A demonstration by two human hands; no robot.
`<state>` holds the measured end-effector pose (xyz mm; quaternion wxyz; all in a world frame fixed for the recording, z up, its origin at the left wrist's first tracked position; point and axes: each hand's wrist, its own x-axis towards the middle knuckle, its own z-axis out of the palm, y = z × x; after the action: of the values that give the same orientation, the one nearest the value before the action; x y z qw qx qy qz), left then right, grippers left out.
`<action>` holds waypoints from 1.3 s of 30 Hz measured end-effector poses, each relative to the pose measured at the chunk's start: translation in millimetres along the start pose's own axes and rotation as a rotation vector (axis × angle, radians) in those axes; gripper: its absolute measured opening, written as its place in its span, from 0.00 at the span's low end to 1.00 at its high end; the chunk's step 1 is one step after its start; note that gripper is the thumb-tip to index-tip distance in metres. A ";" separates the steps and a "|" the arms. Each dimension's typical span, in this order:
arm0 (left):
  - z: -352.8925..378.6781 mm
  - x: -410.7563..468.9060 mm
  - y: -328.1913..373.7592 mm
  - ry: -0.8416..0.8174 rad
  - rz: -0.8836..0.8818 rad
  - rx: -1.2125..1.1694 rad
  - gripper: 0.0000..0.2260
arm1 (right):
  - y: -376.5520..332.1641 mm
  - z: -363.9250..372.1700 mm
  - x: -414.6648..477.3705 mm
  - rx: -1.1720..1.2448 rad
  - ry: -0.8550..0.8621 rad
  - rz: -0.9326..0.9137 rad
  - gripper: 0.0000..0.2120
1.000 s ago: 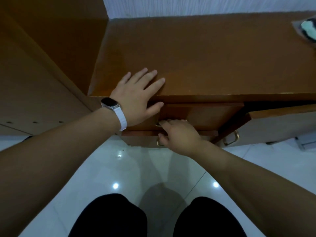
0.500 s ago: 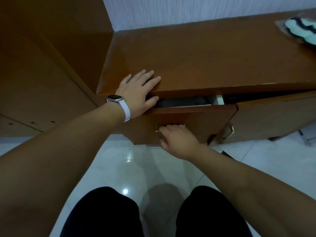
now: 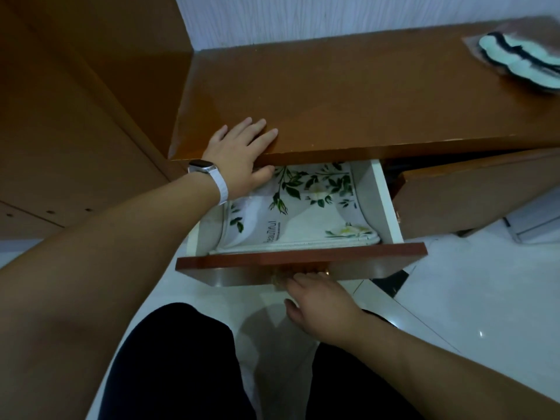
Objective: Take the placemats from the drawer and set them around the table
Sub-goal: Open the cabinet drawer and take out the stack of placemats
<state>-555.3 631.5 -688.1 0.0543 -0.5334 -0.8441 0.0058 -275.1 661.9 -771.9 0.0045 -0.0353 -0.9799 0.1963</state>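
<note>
The person is standing before a brown sideboard, and one drawer (image 3: 303, 258) is standing open. The left hand (image 3: 239, 153) is lying flat on the edge of the tabletop (image 3: 348, 95), with the fingers straight and a little spread and the thumb reaching under the edge. I think it is bracing the person and steadying the furniture.

The right hand (image 3: 318, 301) is reaching under the drawer front. Its fingers are curling round the brass handle (image 3: 280, 276), though the tips are hidden, so I judge it is holding the drawer out.

The placemats (image 3: 303, 207), white with green leaves, are lying flat inside the drawer, and no hand is touching them yet.

Counting, I am seeing:
- one open drawer
- one door (image 3: 472, 198) ajar at its right
- two hands
- one watch (image 3: 201, 168) on the left wrist
- one striped cloth (image 3: 521, 63) lying on the far right corner of the tabletop

The placemats are making one stack. Several layers are showing at its front edge, but I cannot tell the exact number.
</note>
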 end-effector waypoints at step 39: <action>4.5 -72.0 23.7 -0.122 0.381 -0.198 0.27 | 90.6 -144.1 4.6 -0.142 -0.141 0.208 0.22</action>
<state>-503.8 577.1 -700.4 -0.0515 -0.6845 -0.7263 -0.0348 -270.4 801.1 -673.8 -0.0872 -0.1232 -0.9803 0.1276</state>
